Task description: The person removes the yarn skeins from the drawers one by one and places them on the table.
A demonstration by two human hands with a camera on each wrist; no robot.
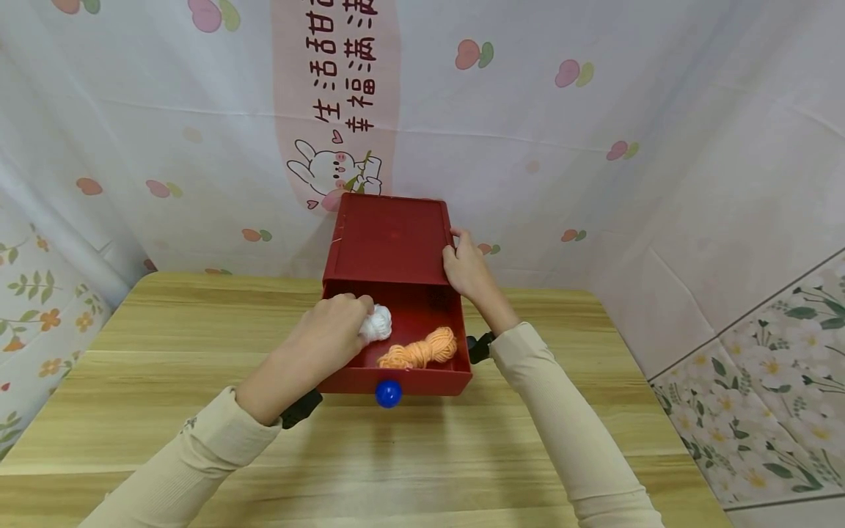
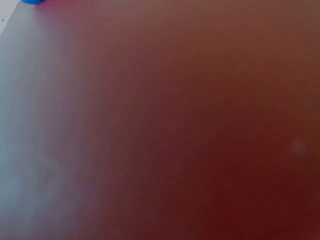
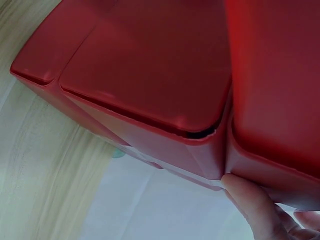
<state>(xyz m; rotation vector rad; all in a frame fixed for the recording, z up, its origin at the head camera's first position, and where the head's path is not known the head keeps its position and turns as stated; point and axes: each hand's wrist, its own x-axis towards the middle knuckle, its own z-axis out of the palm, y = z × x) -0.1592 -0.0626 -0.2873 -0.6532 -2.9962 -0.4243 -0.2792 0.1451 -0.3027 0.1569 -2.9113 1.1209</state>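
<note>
Drawer (image 1: 429,383) holds orange yarn (image 1: 419,352) — left hand (image 1: 330,330) grips white yarn (image 1: 378,324).

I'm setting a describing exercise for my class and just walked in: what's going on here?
A person's left hand grips a fluffy white yarn bundle at the left of an open red plastic drawer; whether it is lifted is unclear. A long orange yarn bundle lies inside, near the front. The right hand touches the right side of the boxy red plastic cabinet. The drawer's round blue knob faces the person.
</note>
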